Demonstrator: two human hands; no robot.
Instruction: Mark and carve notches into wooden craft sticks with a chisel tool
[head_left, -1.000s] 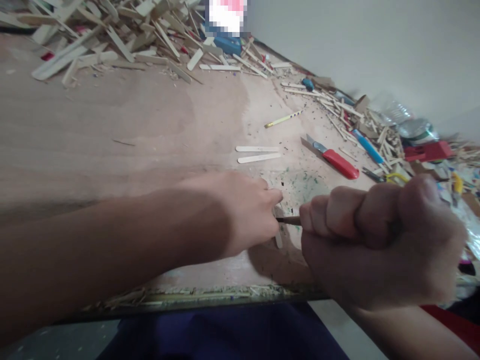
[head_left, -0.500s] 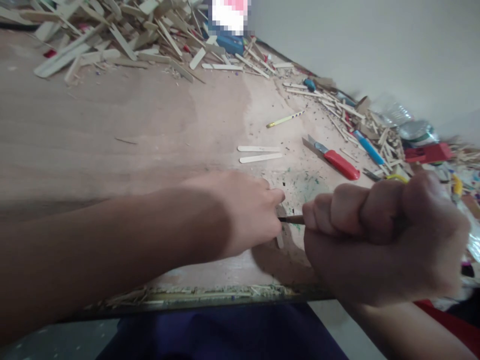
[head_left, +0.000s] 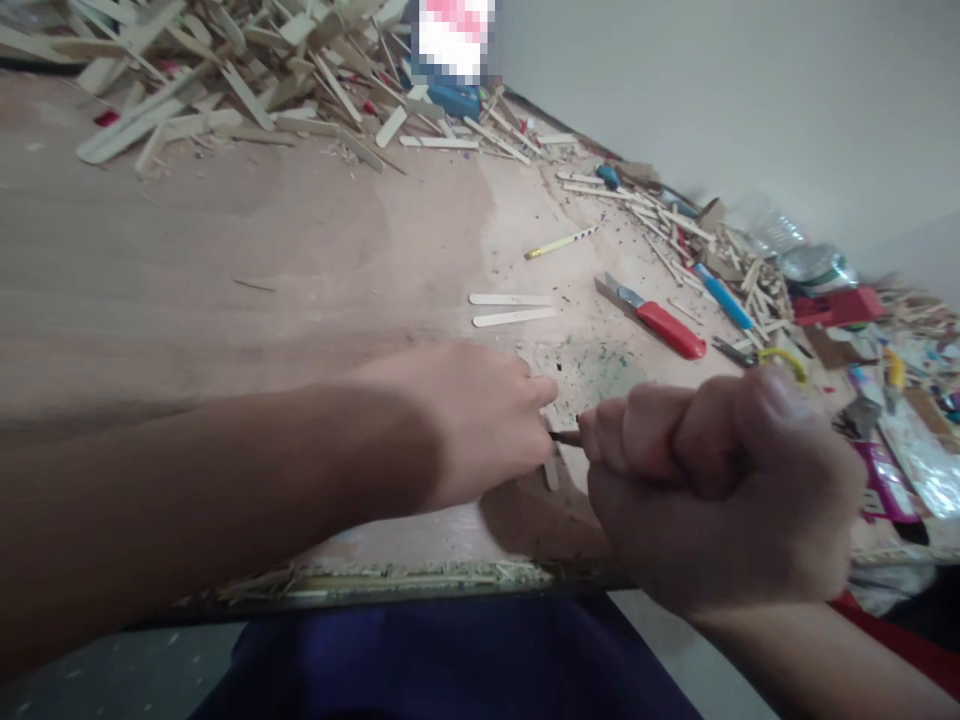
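Note:
My left hand (head_left: 480,425) lies low over the table, fingers bent down onto a wooden craft stick (head_left: 552,474), whose lower end shows beneath them. In a fist, my right hand (head_left: 712,480) grips a thin tool with a dark pointed tip (head_left: 568,438). That tip reaches the left fingers above the stick; whether it touches the wood cannot be seen. Most of the tool is hidden inside the fist. Just beyond the left hand are two parallel craft sticks (head_left: 512,309). Farther right lies a utility knife with a red handle (head_left: 671,330), blade out.
A large heap of craft sticks (head_left: 247,90) covers the back left. Beyond the knife lie a pencil (head_left: 562,243), a blue-handled tool (head_left: 724,297), yellow-handled scissors (head_left: 780,362) and plastic bottles (head_left: 817,265). The table's front edge (head_left: 420,585) holds wood scraps.
My right fist has moved left and turned slightly, bringing the tool closer in. My left hand keeps its hold on the stick. The whole view has shifted a little.

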